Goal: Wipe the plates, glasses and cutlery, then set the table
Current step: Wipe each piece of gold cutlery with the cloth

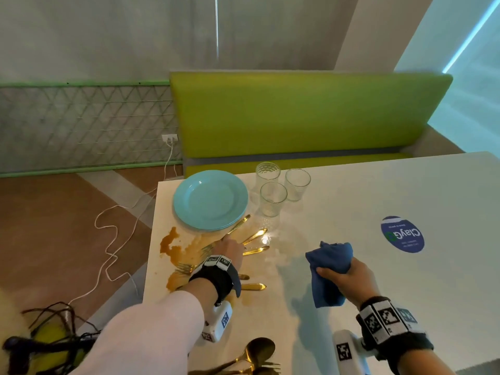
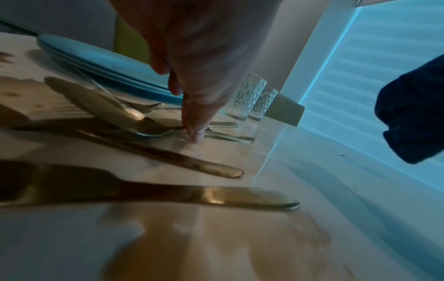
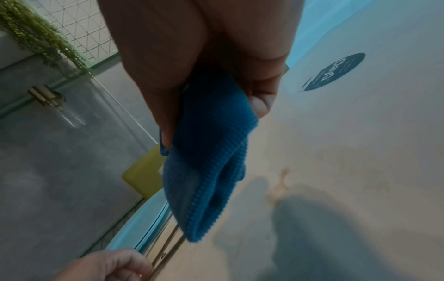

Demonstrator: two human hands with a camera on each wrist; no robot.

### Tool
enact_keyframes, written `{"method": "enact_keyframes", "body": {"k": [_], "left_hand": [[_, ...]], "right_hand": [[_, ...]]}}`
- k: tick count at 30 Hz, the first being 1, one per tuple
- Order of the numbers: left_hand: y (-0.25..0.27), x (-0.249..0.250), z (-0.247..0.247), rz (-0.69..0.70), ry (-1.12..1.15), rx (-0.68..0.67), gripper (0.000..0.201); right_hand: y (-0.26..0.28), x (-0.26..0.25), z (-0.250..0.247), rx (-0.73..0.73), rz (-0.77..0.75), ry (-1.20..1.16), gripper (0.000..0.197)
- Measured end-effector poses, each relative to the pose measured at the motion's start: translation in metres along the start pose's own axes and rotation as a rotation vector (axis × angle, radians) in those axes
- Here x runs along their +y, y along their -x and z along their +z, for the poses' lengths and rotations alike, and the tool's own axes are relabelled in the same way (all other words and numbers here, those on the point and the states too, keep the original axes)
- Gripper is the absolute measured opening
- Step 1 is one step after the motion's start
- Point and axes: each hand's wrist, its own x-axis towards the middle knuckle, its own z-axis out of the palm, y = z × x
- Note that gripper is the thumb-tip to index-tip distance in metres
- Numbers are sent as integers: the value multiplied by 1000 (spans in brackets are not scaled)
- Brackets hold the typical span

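A stack of light blue plates [image 1: 211, 198] [image 2: 100, 59] sits near the white table's [image 1: 378, 190] far left corner, with three clear glasses [image 1: 273, 198] [image 2: 252, 98] beside it. Several gold cutlery pieces [image 1: 255, 250] [image 2: 192, 165] lie fanned out in front of the plates. My left hand [image 1: 230, 246] [image 2: 192, 106] reaches down among them, fingers curled, one fingertip [image 2: 195, 133] at a gold handle on the tabletop. My right hand [image 1: 349, 277] [image 3: 216, 57] grips a bunched blue cloth [image 1: 330, 263] [image 3: 211, 161] just above the table, right of the cutlery.
A brown spill [image 1: 169, 240] stains the table's left edge under the cutlery. More gold spoons [image 1: 257, 353] lie at the near edge. A round blue sticker [image 1: 402, 234] is on the right. A green bench [image 1: 297, 112] stands behind, and a white cable [image 1: 113, 239] trails on the floor.
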Motion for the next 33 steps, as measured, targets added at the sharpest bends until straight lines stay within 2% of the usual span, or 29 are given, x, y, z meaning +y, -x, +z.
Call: {"method": "enact_keyframes", "body": {"k": [4, 9, 12, 15, 17, 19, 22, 25, 27, 30, 33], "left_hand": [[-2, -2, -1, -50, 12, -22, 38], [-3, -8, -6, -113, 153, -74, 29], [4, -12, -24, -106, 337, -61, 20], [4, -22, -40, -133, 636, 2, 10], [7, -28, -46, -172, 821, 14, 21], [11, -34, -48, -204, 948, -8, 30], [18, -38, -48, -213, 1085, 22, 30], [23, -39, -43, -184, 1212, 72, 8], [28, -37, -42, -188, 1313, 131, 20], [35, -35, -42, -209, 1362, 200, 26], [41, -39, -44, -220, 1406, 247, 22]], "right_hand": [[0, 4, 1, -22, 47, -27, 28], [-5, 5, 11, -16, 91, -206, 60], [-10, -3, 17, -72, 40, -216, 49], [-14, -14, 26, -138, -13, -255, 31], [-13, -26, 34, -201, -31, -309, 25], [-11, -40, 43, -289, -53, -328, 25], [-6, -66, 61, -411, -92, -284, 30], [-6, -86, 85, -467, -159, -127, 48], [-5, -97, 99, -497, -217, 10, 51], [-1, -107, 114, -478, -251, 113, 40], [1, -113, 115, -454, -255, 86, 26]]}}
